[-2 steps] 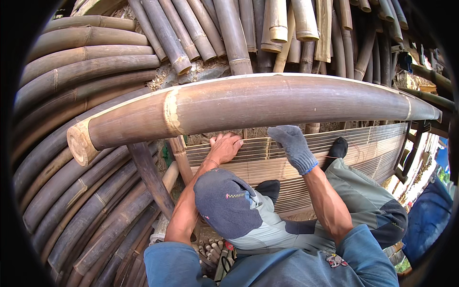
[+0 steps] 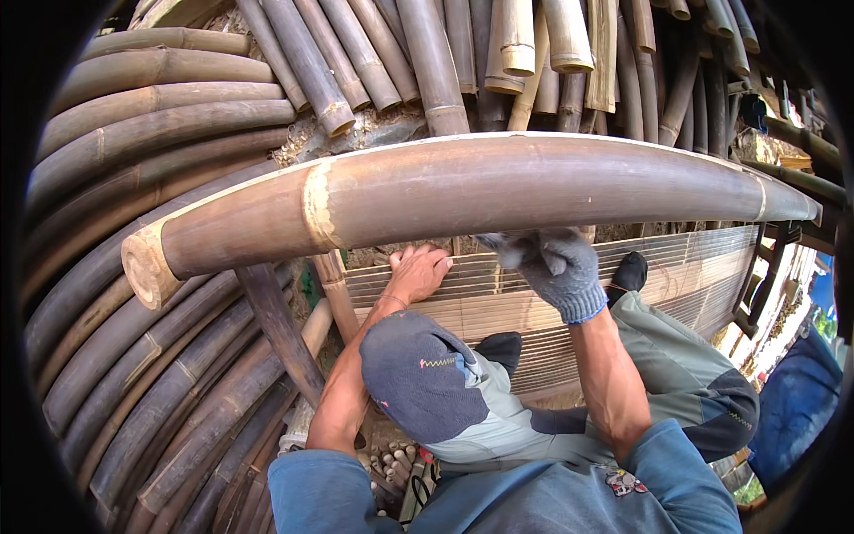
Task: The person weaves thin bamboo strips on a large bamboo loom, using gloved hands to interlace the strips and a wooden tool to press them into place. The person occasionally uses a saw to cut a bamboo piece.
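Observation:
My left hand (image 2: pixel 420 271) is bare and lies flat, fingers spread, on a mat of thin bamboo slats (image 2: pixel 676 276). My right hand (image 2: pixel 553 270) wears a grey knit glove. Its fingers are curled just under a thick brown bamboo pole (image 2: pixel 463 191) that lies across the view above the mat. I cannot see anything inside the glove. A dark grey-blue cap (image 2: pixel 418 374) sits between my forearms, with blue sleeves (image 2: pixel 338 494) at the lower edge.
Stacked bamboo poles (image 2: pixel 151 133) fill the left side and more stand on end at the top (image 2: pixel 525 44). A slanted wooden post (image 2: pixel 280 329) props the thick pole. Grey-green trousers (image 2: pixel 685 365) and a black shoe (image 2: pixel 632 270) rest on the mat. Blue cloth (image 2: pixel 801 400) lies at right.

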The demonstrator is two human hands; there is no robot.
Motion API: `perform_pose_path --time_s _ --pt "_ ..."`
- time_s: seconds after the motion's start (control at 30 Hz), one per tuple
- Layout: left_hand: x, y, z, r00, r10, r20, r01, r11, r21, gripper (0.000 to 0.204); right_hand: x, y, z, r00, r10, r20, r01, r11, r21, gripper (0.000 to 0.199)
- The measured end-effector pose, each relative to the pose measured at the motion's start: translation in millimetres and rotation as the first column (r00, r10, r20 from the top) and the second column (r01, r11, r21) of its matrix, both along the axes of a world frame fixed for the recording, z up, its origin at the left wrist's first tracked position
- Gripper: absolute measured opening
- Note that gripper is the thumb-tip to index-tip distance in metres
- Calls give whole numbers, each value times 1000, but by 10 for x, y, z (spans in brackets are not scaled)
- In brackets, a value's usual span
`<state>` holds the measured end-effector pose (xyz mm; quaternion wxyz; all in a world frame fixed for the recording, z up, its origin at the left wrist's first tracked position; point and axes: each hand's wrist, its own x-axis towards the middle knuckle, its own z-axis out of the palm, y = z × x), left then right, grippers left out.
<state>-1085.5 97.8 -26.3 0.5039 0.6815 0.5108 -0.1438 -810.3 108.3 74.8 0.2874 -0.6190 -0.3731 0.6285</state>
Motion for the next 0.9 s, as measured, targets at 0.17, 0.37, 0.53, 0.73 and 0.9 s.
perform_pose_path --time_s 0.17,0.37,0.53,0.73,0.9 --pt "8 -51 -1 999 30 18 -31 999 12 36 11 54 -152 181 672 718 -825 501 -261 30" --pt "21 -48 -11 999 41 15 -42 999 29 36 -888 -635 203 547 713 439 -810 583 62 33" --pt "50 15 -14 993 111 25 -113 990 79 35 -638 -702 42 671 698 251 -699 708 -101 42" --pt "13 -106 -33 996 78 40 -82 991 107 41 -85 -825 26 801 586 121 -489 758 -432 54" --pt "-33 -212 -62 969 192 157 -232 923 307 40 108 -564 -16 960 -236 148 277 855 -439 35"
